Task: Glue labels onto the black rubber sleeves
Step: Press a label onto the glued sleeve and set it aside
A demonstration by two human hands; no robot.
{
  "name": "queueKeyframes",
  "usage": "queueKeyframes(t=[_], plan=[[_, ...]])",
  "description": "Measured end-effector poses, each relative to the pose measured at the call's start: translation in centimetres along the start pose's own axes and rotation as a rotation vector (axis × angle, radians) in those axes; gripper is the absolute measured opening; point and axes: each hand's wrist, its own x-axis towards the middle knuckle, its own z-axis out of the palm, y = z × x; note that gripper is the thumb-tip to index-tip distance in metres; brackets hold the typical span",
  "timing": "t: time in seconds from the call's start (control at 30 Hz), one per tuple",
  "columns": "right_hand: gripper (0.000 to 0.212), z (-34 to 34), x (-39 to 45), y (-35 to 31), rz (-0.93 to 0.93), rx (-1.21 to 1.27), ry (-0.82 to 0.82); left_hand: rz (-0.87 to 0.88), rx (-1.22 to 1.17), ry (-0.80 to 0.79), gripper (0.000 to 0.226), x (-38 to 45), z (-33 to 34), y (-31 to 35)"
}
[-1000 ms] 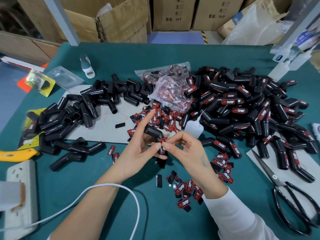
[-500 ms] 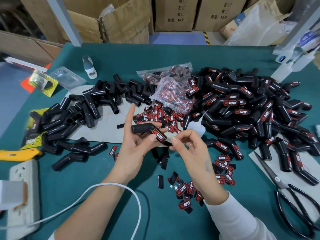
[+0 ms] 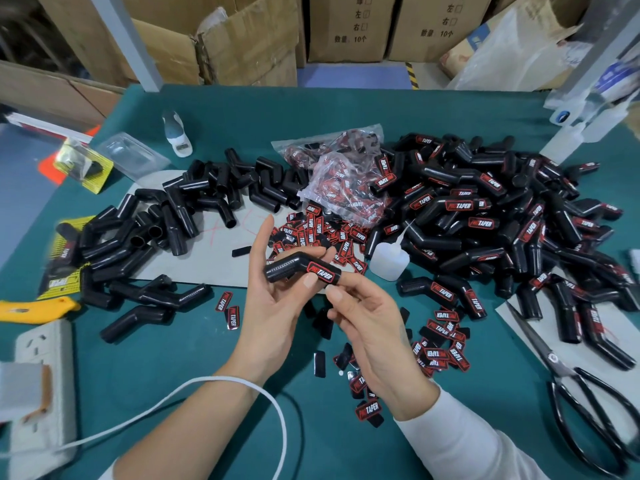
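One sleeve [image 3: 298, 268] gripped in left hand [image 3: 273, 306] – label [image 3: 321, 271] reads "PROTAPER"; right hand [image 3: 367, 320] loosely curled, empty.

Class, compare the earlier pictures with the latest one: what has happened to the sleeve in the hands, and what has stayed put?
The left hand has turned the sleeve from hanging downward to lying across the fingers, with its red label now facing up. The right hand no longer pinches the label but still touches the sleeve's end. The glue bottle, the scissors and both sleeve piles have stayed put.
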Motion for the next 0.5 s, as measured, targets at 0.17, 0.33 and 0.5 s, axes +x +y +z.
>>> queueKeyframes(t=[0.17,0.33,0.5], plan=[[0.023,-0.1,0.0,0.2,-0.045,0.039,0.062,0.009,0.026,-0.015,0.080,-0.3,0.3,-0.3],[0.020,-0.6,0.3,0.1,-0.076,0.003,0.089,-0.015,0.098,-0.010,0.072,-0.3,-0.2,0.0],[0.016,-1.0,0.7,0.0,-0.119,-0.116,0.074,-0.019,0.290,0.023,0.040,0.1,-0.8,0.1]])
